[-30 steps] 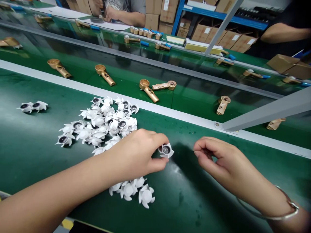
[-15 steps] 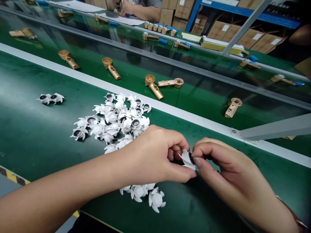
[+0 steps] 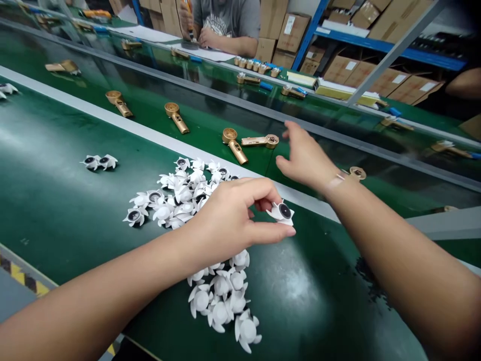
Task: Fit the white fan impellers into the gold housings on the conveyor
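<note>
One rotor (image 3: 282, 212) sits pinched in the left hand (image 3: 235, 214), right hand (image 3: 307, 158) spread

Left arm (image 3: 108, 293): bare, comes over near edge of surface (image 3: 319, 296), forearm slanting forward to right, wrist nearly straight. Left hand (image 3: 236, 213) is above middle part of surface, back of hand up. Thumb lies straight on near side, index finger arched on far side, both in pinch grip; other fingers curled, partly hidden. Right arm (image 3: 402, 245): bare, stretched forward and to left, crossing far edge of surface. Right hand (image 3: 306, 155) is beyond this edge, slightly blurred, thumb and index finger spread apart. Hands not touching; right is farther forward.
</note>
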The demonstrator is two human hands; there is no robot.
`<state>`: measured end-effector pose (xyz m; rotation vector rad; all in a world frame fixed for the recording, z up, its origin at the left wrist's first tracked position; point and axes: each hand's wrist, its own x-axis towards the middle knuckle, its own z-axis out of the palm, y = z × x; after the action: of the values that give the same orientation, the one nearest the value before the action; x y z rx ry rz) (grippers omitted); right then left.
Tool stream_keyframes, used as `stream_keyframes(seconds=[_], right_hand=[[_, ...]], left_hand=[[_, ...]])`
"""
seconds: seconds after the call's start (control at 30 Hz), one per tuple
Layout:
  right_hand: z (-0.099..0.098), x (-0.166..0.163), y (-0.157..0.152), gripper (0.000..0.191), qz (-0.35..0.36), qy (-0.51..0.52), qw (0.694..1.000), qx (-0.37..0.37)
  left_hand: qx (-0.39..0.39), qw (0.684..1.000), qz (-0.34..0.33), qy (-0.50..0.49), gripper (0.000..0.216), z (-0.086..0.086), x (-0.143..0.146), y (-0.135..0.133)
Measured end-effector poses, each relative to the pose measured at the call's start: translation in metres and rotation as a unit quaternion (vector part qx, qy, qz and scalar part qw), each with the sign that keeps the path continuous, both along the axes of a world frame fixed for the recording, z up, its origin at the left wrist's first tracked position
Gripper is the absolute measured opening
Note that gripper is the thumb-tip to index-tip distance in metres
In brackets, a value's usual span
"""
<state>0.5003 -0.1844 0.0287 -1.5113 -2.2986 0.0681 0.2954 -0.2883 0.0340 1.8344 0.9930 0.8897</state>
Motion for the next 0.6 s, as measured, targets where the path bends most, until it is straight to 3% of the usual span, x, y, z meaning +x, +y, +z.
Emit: stream_keyframes(seconds=[0.1,0.23,0.33,0.43,0.5,0.6], right_hand=[[-0.013,-0.014,0.061,0.039,0.008,0.003,0.999,-0.032],[-0.016,-0.015,0.074,0.038,0.023,0.017,0.998,-0.058],[-0.003,0.002,0.042,0.051,0.015,0.042,0.998,-0.048],[0.017,0.022,-0.016,0.07,-0.004,0.102,0.995,-0.018],[0.027,0.03,-0.06,0.066,-0.012,0.198,0.98,-0.025],[0.032,0.031,-0.115,0.053,-0.01,0.337,0.936,-0.098]], left_hand=[[0.048,0.999,0.008,-0.007,0.024,0.0,-0.003,0.003],[-0.027,0.998,0.021,-0.049,0.024,0.004,-0.006,0.003],[-0.045,0.996,0.03,-0.065,0.023,0.011,-0.009,0.002],[-0.029,0.994,0.036,-0.095,0.019,0.018,-0.01,0.0],[-0.025,0.992,0.03,-0.122,0.021,0.02,-0.009,-0.002],[-0.052,0.984,-0.007,-0.172,0.031,0.018,-0.005,-0.005]])
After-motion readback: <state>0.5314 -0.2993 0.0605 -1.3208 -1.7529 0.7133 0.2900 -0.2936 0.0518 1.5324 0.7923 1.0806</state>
